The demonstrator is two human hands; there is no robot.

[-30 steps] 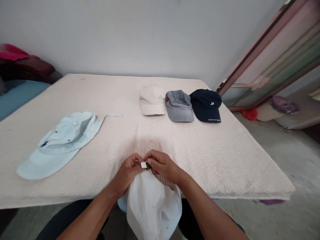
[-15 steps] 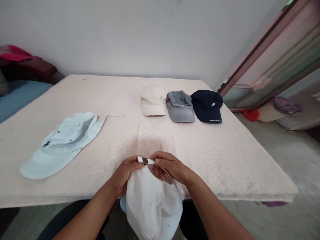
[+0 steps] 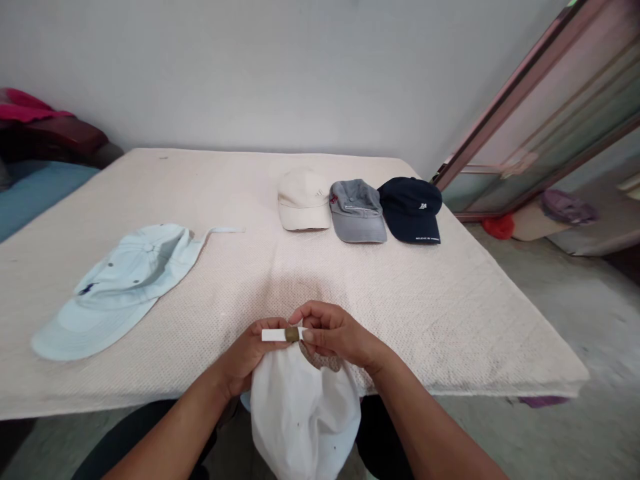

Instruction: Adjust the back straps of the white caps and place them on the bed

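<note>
Okay, left hand [image 3: 245,357] first: fingers curled in, thumb and index closed on the rear edge of the white cap [image 3: 300,417], the white strap [image 3: 273,335] lying flat above them. Next, the brass-coloured buckle [image 3: 292,334], then the right hand [image 3: 343,338], thumb and forefinger pinched on the strap, other fingers loosely bent. Cap hangs rear edge up at the table's near side, between the forearms. Best approach, probably: firm left grip beside the buckle, strap square to it, small even pulls, no twist. Can't quite tell how the strap is routed; fingers cover part.

Around, left to right: pale blue cap [image 3: 120,287] on the covered table [image 3: 450,320], own strap trailing; farther back a row of beige cap [image 3: 303,200], grey cap [image 3: 357,210], navy cap [image 3: 413,210]. None blocks the hands; main hindrance looks like fingers crowding the buckle.
</note>
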